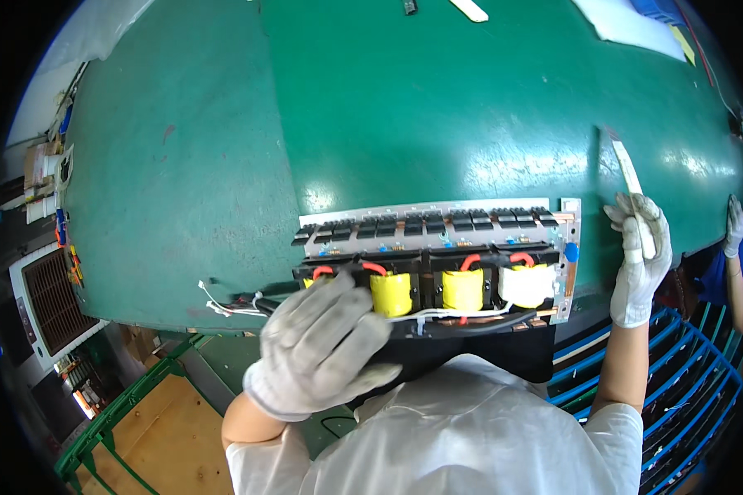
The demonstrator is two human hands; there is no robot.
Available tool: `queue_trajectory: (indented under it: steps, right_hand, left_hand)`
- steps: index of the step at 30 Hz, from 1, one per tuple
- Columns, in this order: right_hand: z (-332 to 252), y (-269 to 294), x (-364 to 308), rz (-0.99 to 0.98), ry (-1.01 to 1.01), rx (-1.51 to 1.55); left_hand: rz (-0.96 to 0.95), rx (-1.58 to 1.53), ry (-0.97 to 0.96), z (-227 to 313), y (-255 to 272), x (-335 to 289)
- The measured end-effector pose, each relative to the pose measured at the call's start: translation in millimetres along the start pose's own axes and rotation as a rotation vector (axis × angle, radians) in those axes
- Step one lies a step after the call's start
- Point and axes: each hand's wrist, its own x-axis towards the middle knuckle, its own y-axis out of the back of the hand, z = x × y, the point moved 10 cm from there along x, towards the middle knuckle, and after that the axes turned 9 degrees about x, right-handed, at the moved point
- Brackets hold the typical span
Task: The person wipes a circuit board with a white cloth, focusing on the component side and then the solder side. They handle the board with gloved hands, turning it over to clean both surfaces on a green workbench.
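Bright light glints in white patches off the green tabletop (388, 124) before me; the wide lens bows edges toward blackness.

On one circuit board (357, 246), three yellow blocks (390, 294) (one mostly hidden), one white block (527, 286), four red wire loops (377, 268) and one blue disc (571, 252) were counted. Near its ends, one left hand (322, 342), one right hand (645, 239) and one slim tool (627, 167) were seen.
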Motion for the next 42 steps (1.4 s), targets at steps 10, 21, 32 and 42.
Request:
queue_trajectory:
  steps: [10,21,32,42]
  right_hand:
    - [-8,-2,1,-0.014,0.008,0.11]
    - [-9,3,4,-0.046,0.066,0.234]
    - [-9,2,3,-0.045,0.066,0.225]
    - [-33,36,-48,-0.01,0.07,0.384]
  left_hand:
    - [-0.135,0.116,0.077,29,-37,50]
    - [-0.336,0.105,-0.021,45,-35,40]
    - [-0.381,0.126,-0.06,57,-47,29]
    - [-0.417,0.062,-0.027,51,-43,31]
